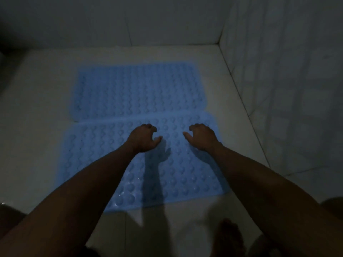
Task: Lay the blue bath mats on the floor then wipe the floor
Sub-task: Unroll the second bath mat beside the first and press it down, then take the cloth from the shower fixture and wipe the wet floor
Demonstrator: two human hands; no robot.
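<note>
1. Two blue bath mats lie flat on the white tiled floor (42, 112); the far mat (137, 89) sits at 12 o'clock of the near mat (104, 149), edges touching.
2. The left hand (143, 139) and right hand (201, 137) rest side by side on the near mat, fingers curled down, thumbs out, gripping nothing.
3. A bare foot (229, 238) stands at 6 o'clock.

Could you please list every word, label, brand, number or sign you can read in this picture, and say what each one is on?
None: no text can be read anywhere in this dim head view.
Near blue mat: only raised bumps, no lettering visible.
Far blue mat: the same bumps, blurred, no print visible.
Floor tiles and wall tiles: plain, no signs or labels.
Left hand and right hand: nothing written.
</note>
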